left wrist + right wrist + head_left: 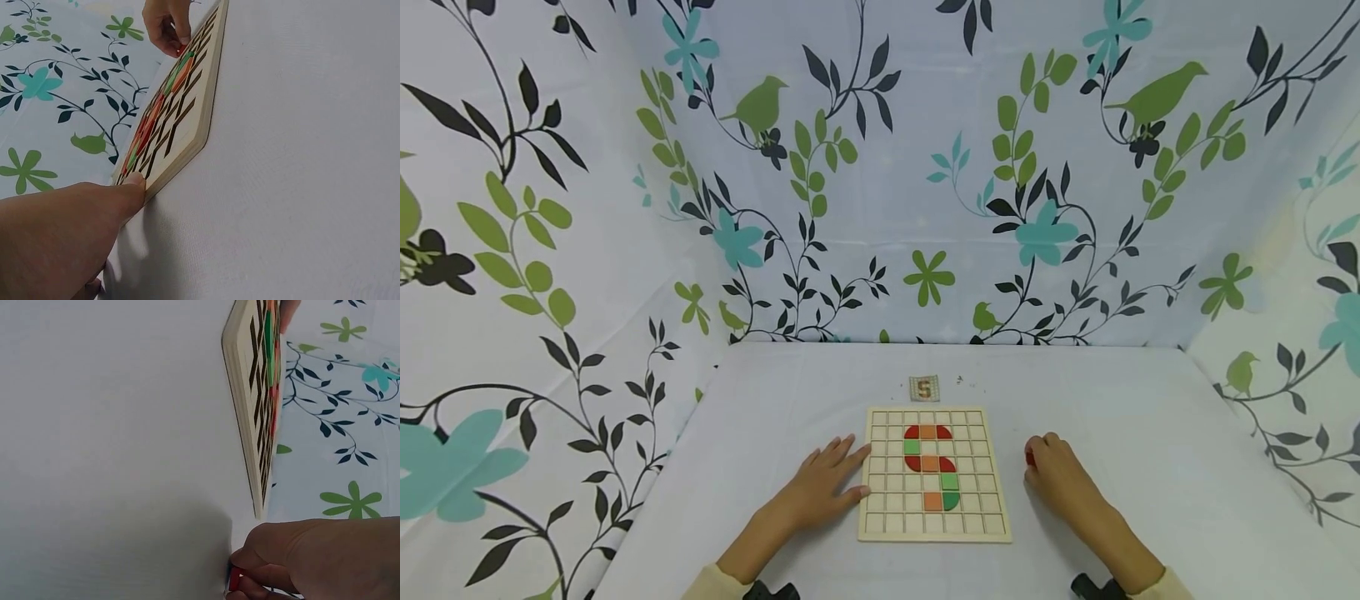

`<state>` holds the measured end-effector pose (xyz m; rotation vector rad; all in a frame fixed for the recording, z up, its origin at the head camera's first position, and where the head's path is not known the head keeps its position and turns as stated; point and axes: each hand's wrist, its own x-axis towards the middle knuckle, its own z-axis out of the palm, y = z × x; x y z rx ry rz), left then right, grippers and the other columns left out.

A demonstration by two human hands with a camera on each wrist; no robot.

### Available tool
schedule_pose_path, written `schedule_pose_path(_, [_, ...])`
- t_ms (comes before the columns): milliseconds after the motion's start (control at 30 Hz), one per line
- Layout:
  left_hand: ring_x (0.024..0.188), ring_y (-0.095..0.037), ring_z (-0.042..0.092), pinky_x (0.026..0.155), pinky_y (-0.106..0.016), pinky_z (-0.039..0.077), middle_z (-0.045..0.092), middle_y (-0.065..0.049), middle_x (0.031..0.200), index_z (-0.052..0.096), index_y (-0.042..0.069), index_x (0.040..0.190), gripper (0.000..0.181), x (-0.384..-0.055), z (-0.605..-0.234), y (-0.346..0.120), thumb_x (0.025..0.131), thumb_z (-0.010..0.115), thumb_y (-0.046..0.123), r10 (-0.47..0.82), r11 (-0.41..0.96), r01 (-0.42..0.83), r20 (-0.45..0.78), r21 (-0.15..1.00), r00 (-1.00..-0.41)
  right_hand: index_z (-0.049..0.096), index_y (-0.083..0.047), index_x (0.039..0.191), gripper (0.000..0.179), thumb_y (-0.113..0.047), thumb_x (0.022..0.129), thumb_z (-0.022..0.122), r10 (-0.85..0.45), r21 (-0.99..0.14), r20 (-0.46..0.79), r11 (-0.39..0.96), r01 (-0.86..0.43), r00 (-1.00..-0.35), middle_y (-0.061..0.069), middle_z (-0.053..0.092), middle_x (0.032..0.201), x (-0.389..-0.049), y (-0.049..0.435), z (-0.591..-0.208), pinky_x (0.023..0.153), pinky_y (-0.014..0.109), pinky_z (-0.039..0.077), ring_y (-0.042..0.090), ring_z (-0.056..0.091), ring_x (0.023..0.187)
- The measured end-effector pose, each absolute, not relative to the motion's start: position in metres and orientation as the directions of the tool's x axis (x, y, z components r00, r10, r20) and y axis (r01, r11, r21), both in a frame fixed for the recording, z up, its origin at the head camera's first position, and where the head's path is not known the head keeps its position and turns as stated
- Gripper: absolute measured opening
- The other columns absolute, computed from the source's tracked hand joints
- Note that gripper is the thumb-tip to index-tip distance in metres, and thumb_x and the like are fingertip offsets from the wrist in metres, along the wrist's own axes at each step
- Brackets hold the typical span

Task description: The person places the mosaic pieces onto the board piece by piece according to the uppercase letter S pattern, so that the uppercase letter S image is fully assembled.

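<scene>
A square wooden grid board [935, 537] lies flat on the white cloth. Red, orange [932, 501] and green [949, 482] tiles, some with a rounded corner, sit in its cells in an S-like curve. My left hand [826, 487] rests beside the board with fingers spread, its thumb and a fingertip touching the left edge. Off the board's right side, my right hand [1063, 477] pinches a small red tile [234, 579] between thumb and fingers, low over the cloth. Most of that tile is hidden by the fingers.
Behind the board lies a small card [924, 388] with an S-like figure on it. A few small dark marks [959, 380] show to its right. Cloth printed with leaves and birds [928, 277] hangs at the back and along both sides.
</scene>
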<state>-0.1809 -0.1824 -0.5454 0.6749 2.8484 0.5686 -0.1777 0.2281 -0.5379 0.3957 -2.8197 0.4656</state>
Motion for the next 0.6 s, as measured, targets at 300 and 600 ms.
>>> schedule_pose_path(300, [0.16, -0.042, 0.024, 0.125, -0.069, 0.021, 0.028, -0.015, 0.173, 0.039, 0.023, 0.165, 0.072, -0.181, -0.546, -0.183, 0.105, 0.053, 0.061, 0.463, 0.822, 0.398, -0.071, 0.408, -0.884, 0.068, 0.006, 0.101, 0.017, 0.005, 0.085, 0.075, -0.194, -0.362, 0.225, 0.893, -0.267, -0.955, 0.011, 0.059, 0.089, -0.189, 0.213, -0.528, 0.069, 0.036, 0.053, 0.022, 0.053, 0.08])
schedule_pose_path(600, [0.16, -0.042, 0.024, 0.125, -0.068, 0.021, 0.027, -0.014, 0.174, 0.038, 0.024, 0.165, 0.073, -0.183, -0.546, -0.184, 0.105, 0.053, 0.062, 0.46, 0.823, 0.395, -0.072, 0.408, -0.885, 0.069, 0.0, 0.113, 0.023, -0.003, 0.092, 0.076, -0.24, -0.422, 0.143, 0.863, -0.278, -0.96, 0.008, 0.061, 0.103, -0.185, 0.17, -0.511, 0.079, 0.031, 0.059, 0.02, 0.056, 0.095])
